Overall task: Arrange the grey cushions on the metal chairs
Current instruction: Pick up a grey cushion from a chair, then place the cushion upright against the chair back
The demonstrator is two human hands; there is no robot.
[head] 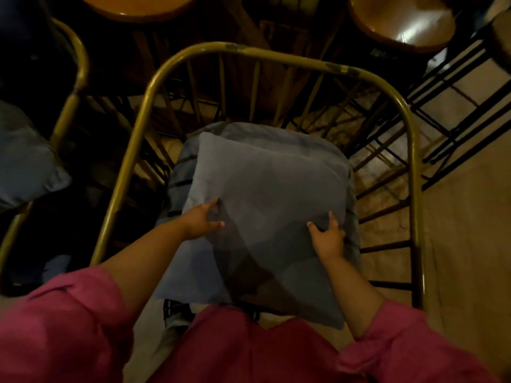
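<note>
A grey cushion (pixel 262 205) lay at the centre of the frame on the seat of a metal chair (pixel 276 55), whose brass-coloured tube frame arched over the upper middle of the frame and ran down both sides. The cushion rested on top of a second cushion (pixel 177 172), part of which showed along its upper and left edges. Thin rods ran from the curved frame down toward the seat.

The left hand (pixel 200 218), at centre left, was pressed onto the left side of the top cushion, fingers spread wide and thumb apart. The right hand (pixel 329 234), at centre right, rested on the cushion's right side, also with fingers spread; neither hand was closed around the fabric. Pink sleeves (pixel 63 327) filled the lower left and lower right corners, rolled back above the forearms.

At the left edge of the frame, another grey cushion (pixel 27 167) sat in a neighbouring chair (pixel 80 67) of the same brass-coloured tube. Two round wooden tabletops appeared along the top edge, one (pixel 138 5) at upper centre-left and one (pixel 401 26) at upper right. Dark metal frames (pixel 456 87) stood on the pale floor (pixel 470 230) at the right.
</note>
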